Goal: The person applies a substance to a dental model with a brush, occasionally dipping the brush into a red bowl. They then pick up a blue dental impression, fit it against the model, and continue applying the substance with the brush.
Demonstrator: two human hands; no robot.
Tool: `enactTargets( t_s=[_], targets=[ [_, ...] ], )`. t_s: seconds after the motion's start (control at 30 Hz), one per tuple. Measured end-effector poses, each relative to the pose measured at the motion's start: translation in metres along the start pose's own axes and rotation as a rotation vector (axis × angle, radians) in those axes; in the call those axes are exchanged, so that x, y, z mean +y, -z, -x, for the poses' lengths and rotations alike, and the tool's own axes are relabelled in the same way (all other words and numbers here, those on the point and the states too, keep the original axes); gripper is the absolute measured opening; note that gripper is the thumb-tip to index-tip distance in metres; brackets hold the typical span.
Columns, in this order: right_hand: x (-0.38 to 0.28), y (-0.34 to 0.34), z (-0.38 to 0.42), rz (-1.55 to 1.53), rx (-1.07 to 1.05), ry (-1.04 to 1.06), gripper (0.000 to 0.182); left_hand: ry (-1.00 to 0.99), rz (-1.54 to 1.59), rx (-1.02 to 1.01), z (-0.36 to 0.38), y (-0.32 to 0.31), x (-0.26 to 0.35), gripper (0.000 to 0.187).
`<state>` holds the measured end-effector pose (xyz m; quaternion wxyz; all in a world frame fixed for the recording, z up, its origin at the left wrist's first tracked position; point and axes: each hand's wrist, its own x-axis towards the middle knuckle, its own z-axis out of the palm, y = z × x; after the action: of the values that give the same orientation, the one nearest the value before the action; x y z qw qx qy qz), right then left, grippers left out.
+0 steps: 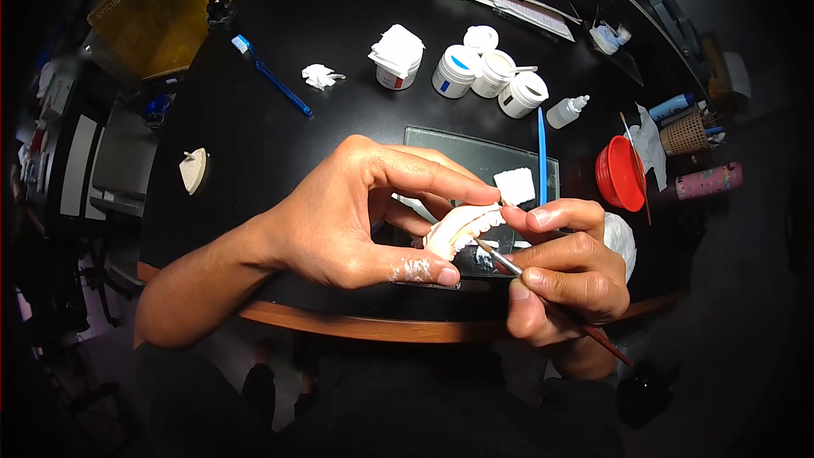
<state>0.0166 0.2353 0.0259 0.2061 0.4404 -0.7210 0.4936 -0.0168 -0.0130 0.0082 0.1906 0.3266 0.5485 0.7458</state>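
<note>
Between the thumb and fingers of my left hand is a cream-coloured dental model, an arch with a row of teeth facing right. White powder or paste marks the left thumb. My right hand pinches a fine paintbrush with a dark red handle, its tip at the teeth of the model. The right index fingertip is close to the model's upper end. Below both hands lies a glass slab, partly hidden by them, with a folded white pad on it.
White jars stand behind the slab, near a dropper bottle. A blue stick lies along the slab's right side. Right of it are a red bowl and a pink cylinder. A blue toothbrush and plaster piece lie left.
</note>
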Motion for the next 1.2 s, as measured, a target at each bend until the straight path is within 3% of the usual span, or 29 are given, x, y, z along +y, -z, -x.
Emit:
enactTargets(
  t_s=[1.2],
  targets=[
    [-0.0010,-0.0059,0.0011,0.002,0.008,0.018,0.014,0.036,-0.015,0.059,0.0003,-0.0015,-0.0007,0.053]
  ],
)
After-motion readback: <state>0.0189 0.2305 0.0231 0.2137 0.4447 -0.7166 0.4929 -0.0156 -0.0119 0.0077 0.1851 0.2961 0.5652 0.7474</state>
